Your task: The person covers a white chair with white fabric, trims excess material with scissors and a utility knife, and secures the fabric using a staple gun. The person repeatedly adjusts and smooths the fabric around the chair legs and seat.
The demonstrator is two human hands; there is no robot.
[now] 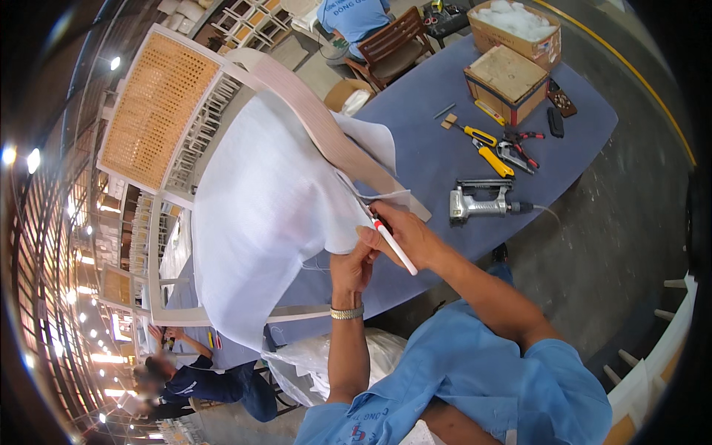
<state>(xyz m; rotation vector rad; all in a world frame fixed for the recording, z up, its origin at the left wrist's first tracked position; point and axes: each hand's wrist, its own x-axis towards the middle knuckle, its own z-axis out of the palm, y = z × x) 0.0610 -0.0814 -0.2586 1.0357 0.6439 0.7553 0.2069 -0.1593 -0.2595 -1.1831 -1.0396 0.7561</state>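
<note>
Head view: hands (354,270) (408,231) meet at draped, apparently woven cloth (256,193).

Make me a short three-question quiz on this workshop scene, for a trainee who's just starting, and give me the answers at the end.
1. Multiple choice: which wrist of the person wears the metal band?
A. left
B. right
C. both

2. True or false: the silver staple gun lies on the table.

3. Fill in the blank: the large cloth beside the left hand and the right hand is ____ in colour.

Key: 1. A, left. 2. True. 3. White.
</note>
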